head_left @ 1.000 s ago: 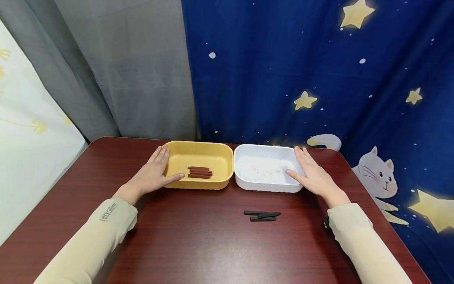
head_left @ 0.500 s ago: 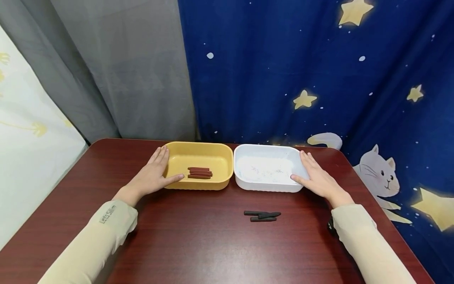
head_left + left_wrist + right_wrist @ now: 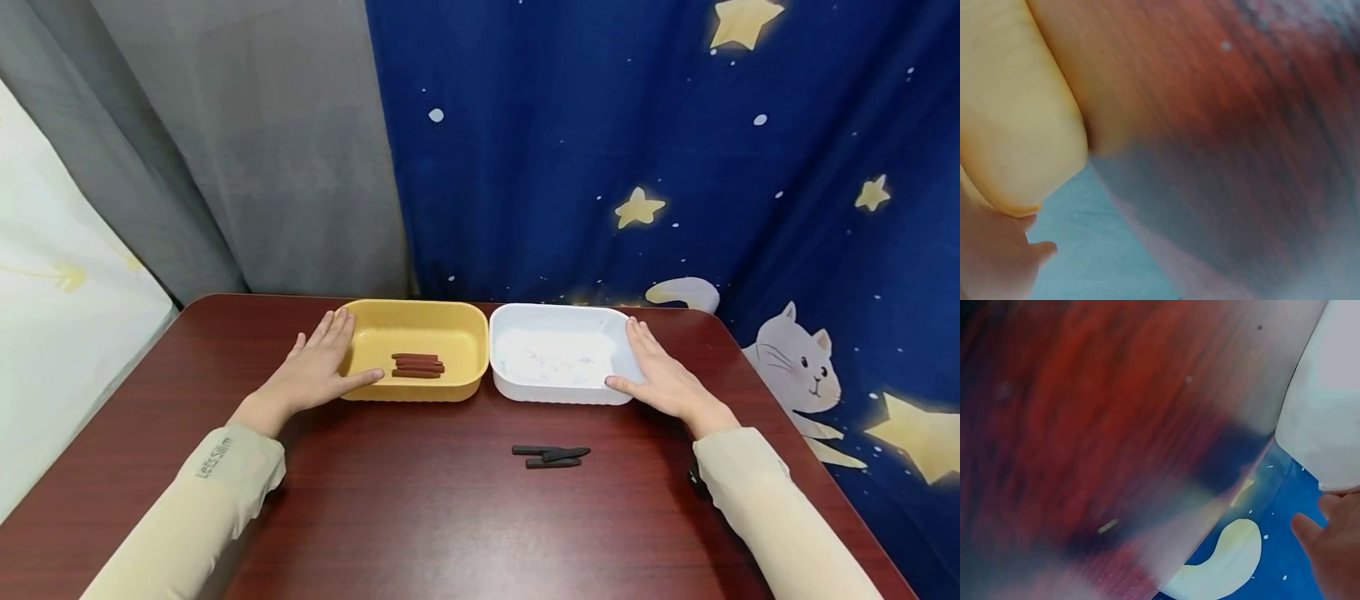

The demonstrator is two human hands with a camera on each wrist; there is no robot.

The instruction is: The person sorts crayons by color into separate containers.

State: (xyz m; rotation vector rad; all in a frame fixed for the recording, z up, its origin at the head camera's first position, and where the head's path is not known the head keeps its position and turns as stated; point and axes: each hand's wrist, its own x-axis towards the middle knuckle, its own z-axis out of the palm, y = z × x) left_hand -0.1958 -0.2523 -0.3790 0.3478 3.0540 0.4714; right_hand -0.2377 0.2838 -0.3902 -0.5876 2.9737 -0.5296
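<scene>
My left hand [image 3: 313, 367] rests on the left end of a yellow plastic bin [image 3: 420, 392], fingers straight along the end and thumb over the near rim. Inside that bin lie several short brown sticks [image 3: 417, 367], side by side. At the right end of a white plastic bin [image 3: 562, 393], my right hand [image 3: 666, 377] touches the rim with extended fingers, its thumb at the near corner. Small dark specks dot the white bin's floor. In the wrist views, fingers show at the edges of the yellow bin [image 3: 1016, 112] and white bin [image 3: 1325, 406].
Three black sticks [image 3: 551, 456], tapered at one end, lie in a small pile on the dark red wooden table [image 3: 420, 500], nearer me than the white bin. The bins stand end to end by the table's far edge. Grey and blue star-patterned curtains [image 3: 517, 167] hang behind.
My right hand has shifted slightly outward, from over the white bin's right end to its edge. The left hand's fingers have spread a little. The bins and sticks keep their places.
</scene>
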